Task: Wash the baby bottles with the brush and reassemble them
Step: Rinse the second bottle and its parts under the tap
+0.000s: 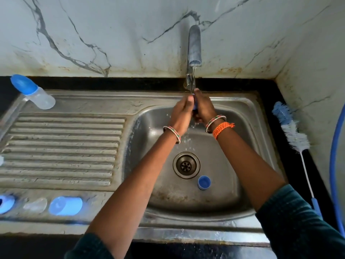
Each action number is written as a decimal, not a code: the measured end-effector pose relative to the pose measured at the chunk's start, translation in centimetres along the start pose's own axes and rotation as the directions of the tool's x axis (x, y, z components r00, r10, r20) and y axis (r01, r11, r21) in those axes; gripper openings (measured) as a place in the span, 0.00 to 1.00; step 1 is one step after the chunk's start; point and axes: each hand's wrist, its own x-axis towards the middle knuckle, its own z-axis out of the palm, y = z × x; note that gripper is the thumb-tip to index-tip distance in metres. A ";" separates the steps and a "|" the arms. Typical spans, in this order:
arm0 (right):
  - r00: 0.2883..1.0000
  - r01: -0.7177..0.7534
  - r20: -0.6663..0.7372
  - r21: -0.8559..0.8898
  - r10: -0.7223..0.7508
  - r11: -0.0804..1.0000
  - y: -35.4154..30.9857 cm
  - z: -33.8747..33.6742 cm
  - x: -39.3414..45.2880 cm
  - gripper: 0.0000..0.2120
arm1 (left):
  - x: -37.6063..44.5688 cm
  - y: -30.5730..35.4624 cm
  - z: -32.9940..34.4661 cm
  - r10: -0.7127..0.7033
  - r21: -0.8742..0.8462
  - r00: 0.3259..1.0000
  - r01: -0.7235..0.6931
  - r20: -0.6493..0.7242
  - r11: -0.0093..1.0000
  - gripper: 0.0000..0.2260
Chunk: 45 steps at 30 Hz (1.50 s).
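Observation:
Under the tap (194, 47), water runs over both my hands. My left hand (180, 113) and my right hand (204, 107) press together around a small blue bottle part (194, 106), of which only a sliver shows. A blue cap (204, 182) lies in the sink basin (233, 184) near the drain (186, 165). The bottle brush (291, 131) rests on the counter to the right of the sink. An assembled bottle with a blue cap (32, 92) lies at the back left of the drainboard (61, 146).
On the sink's front left rim lie a blue cover (65, 205), a clear teat (35, 205) and a blue ring (6, 203). A blue hose (334, 165) curves along the right edge. Marble walls close off the back and right side.

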 end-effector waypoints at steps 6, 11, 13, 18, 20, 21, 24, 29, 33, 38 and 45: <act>0.895 -0.407 0.238 0.084 0.378 0.910 0.0 0.1 0.0 0.21 | -0.8 -2.6 -1.2 0.367 0.451 0.924 -0.373 0.105 0.811 0.18; 0.981 -0.098 0.146 -0.192 0.127 0.977 0.0 1.4 -0.3 0.23 | -0.7 -1.7 -0.2 -0.014 0.119 0.982 0.037 -0.189 0.992 0.13; 0.967 0.250 0.157 -0.420 -0.202 0.873 1.0 1.6 -0.2 0.20 | 0.0 -0.5 0.0 -0.290 -0.250 0.907 0.218 -0.305 0.943 0.13; 0.714 0.672 0.353 -0.586 -0.605 0.452 2.8 0.0 0.1 0.20 | 1.9 1.0 -1.1 -0.682 -0.408 0.730 0.608 -0.050 0.681 0.15; 0.717 0.622 0.278 -0.670 -0.639 0.405 2.5 0.0 0.0 0.21 | 2.1 1.6 -0.5 -0.665 -0.388 0.746 0.602 -0.038 0.698 0.15; 0.752 0.551 0.177 -0.696 -0.635 0.460 2.1 0.1 0.1 0.21 | 2.0 2.0 0.0 -0.635 -0.386 0.772 0.576 -0.033 0.720 0.15; 0.860 0.354 -0.150 -0.512 -0.488 0.782 1.2 1.0 0.4 0.15 | 1.5 1.7 1.4 -0.360 -0.280 0.919 0.307 -0.160 0.910 0.13; 0.951 -0.308 0.070 0.102 0.302 0.946 0.0 0.1 0.6 0.18 | -1.6 -0.7 -0.6 0.282 0.389 0.959 -0.276 0.043 0.879 0.20; 0.854 -0.462 0.316 0.095 0.414 0.882 0.4 -0.3 0.5 0.21 | -0.5 -1.8 -2.6 0.336 0.577 0.926 -0.371 0.172 0.727 0.11; 0.992 0.122 0.021 -0.058 -0.121 0.991 1.5 2.3 -1.5 0.15 | 1.9 -0.6 -2.2 -0.060 0.278 0.969 0.128 -0.238 0.952 0.13; 0.981 -0.053 -0.189 -0.054 0.042 0.997 1.5 1.9 0.4 0.32 | 0.7 0.4 -0.4 -0.087 -0.037 0.990 0.083 -0.112 0.996 0.09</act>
